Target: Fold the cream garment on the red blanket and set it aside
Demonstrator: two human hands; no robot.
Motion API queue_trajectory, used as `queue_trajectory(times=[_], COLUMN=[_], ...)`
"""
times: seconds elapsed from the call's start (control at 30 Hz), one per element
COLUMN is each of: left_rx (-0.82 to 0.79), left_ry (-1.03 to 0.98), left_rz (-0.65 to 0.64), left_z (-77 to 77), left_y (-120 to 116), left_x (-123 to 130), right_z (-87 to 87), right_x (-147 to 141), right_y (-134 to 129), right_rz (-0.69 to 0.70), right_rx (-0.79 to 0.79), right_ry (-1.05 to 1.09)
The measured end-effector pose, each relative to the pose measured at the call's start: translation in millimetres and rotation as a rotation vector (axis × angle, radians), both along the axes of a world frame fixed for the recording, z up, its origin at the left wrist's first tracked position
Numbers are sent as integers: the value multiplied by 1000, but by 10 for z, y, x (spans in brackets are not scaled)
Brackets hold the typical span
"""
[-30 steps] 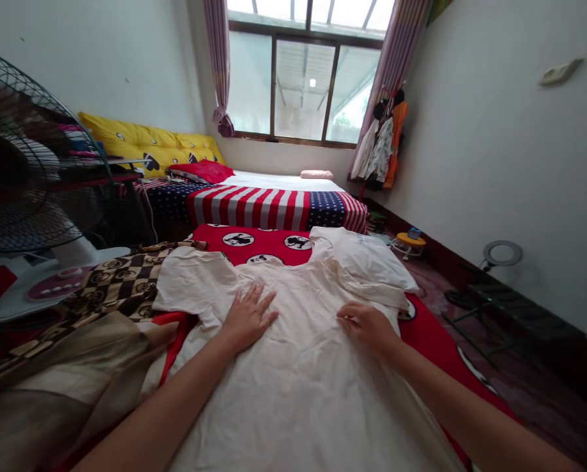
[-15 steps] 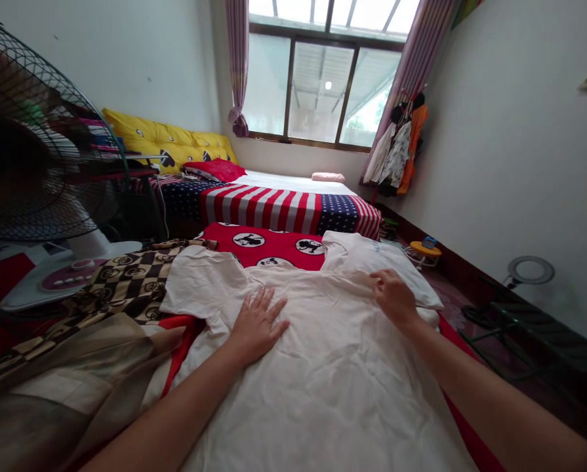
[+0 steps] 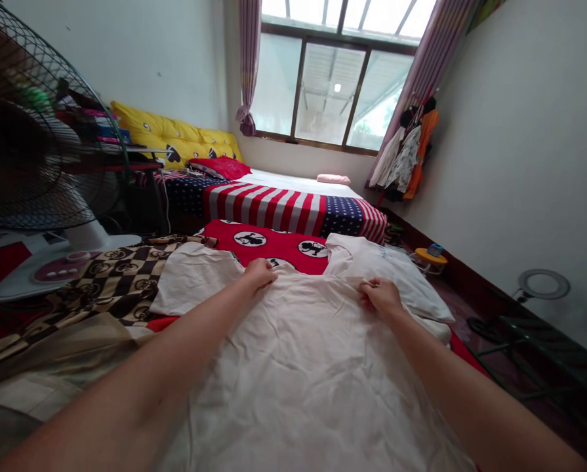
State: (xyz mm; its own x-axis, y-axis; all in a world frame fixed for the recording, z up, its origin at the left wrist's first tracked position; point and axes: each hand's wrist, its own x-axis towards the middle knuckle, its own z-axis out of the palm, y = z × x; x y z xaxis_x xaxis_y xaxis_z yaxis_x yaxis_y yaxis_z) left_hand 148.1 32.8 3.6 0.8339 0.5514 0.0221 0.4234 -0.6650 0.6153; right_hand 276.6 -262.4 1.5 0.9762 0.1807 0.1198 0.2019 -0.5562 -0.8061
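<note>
A cream T-shirt (image 3: 293, 380) lies spread on a red blanket with cartoon-mouse prints (image 3: 268, 246), its body toward me and its sleeves out to both sides. My left hand (image 3: 260, 273) grips the shirt's neckline at the far edge. My right hand (image 3: 382, 296) pinches the fabric just below the collar on the right. The cloth is wrinkled between my hands. A brown checkered cloth (image 3: 119, 285) lies beside the left sleeve (image 3: 192, 285).
A large standing fan (image 3: 32, 131) fills the left side. Beyond the blanket stands a bed with a stars-and-stripes cover (image 3: 273, 206) and a yellow cushion (image 3: 175, 143). Clothes (image 3: 404, 154) hang by the window, and a ring light (image 3: 543, 285) stands on the right.
My left hand has moved from lying flat on the shirt up to the neckline and closed on it. My right hand has moved left and pinches the cloth near the collar.
</note>
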Motion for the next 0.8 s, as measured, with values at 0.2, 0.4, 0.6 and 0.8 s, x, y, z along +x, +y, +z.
queue_trajectory(times=[0.2,0.4,0.6,0.8], left_rx=[7,124,287,419], left_ry=[-82,-116,224,110], left_rz=[30,-174,-643,-677], left_z=[-36,13,-96,-307], left_y=[-17,-375,-964,-1239], left_x=[12,-442,-1572,-2087], right_z=[43,113,13,-192], right_x=[-101,-301,-393,-433], right_y=[24,-406,-1432,-1651], right_rz=[130,151,-384,-265], right_rx=[297,222,-139,-188], right_ry=[65,-115,-355,-140])
